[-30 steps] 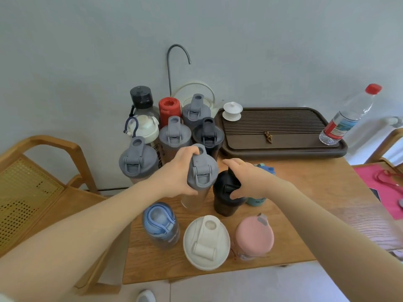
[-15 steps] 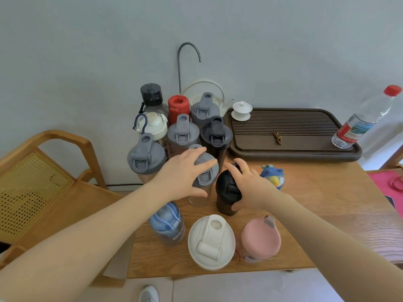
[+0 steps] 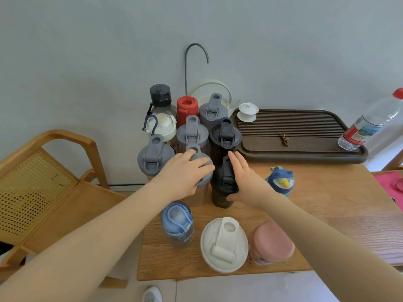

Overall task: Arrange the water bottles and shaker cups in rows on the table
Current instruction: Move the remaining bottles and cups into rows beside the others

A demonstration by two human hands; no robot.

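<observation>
A grey-lidded shaker (image 3: pixel 199 194) and a black shaker (image 3: pixel 221 192) stand side by side on the wooden table (image 3: pixel 327 192). My left hand (image 3: pixel 185 174) lies over the grey lid with loose fingers. My right hand (image 3: pixel 247 179) rests flat against the black shaker's right side, fingers straight. Behind them stands a tight cluster: grey-lidded shakers (image 3: pixel 154 155) (image 3: pixel 192 134) (image 3: pixel 212 110), a black-lidded shaker (image 3: pixel 225 136), a white bottle (image 3: pixel 161 127), a red bottle (image 3: pixel 187 107) and a black-capped bottle (image 3: pixel 160 97). In front stand a blue bottle (image 3: pixel 177 223), a white-lidded shaker (image 3: pixel 224 245) and a pink cup (image 3: pixel 272 243).
A small blue children's bottle (image 3: pixel 281 182) stands right of my right hand. A dark tea tray (image 3: pixel 305 153) at the back right carries a white lidded cup (image 3: pixel 248 111) and a clear plastic water bottle (image 3: pixel 368 125). A wooden cane chair (image 3: pixel 54 171) stands left of the table.
My left hand gripped the grey shaker's lid a second ago and now lies loosely over it. My right hand's fingers have straightened off the black shaker's lid.
</observation>
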